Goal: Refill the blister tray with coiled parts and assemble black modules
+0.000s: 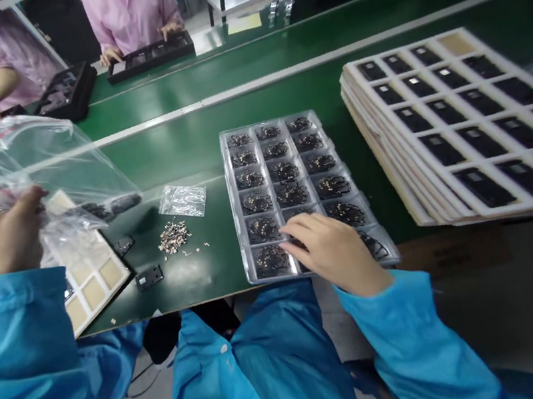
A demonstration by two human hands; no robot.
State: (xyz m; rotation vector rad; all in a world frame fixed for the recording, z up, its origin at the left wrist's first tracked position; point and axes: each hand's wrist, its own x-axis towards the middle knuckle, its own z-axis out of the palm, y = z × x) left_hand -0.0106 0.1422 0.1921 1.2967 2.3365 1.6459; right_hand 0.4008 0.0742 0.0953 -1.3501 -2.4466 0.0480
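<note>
My left hand (11,230) grips a crumpled clear plastic bag (38,161) above the bench at the left. My right hand (330,250) lies spread over the lower part of a clear compartment tray (233,204), fingertips among dark tangled parts in its cells. Nothing shows held in those fingers. Left of the tray lie a small heap of metal pieces (173,237) and a small clear bag (182,200). Two black flat pieces (149,277) sit by a cream tray (91,274), which is partly hidden under my left arm.
A tall stack of cream trays (456,122) holding black rectangular items stands at the right on the green workbench (178,153). Beyond a raised divider, two co-workers in pink smocks (130,12) handle black trays (150,56).
</note>
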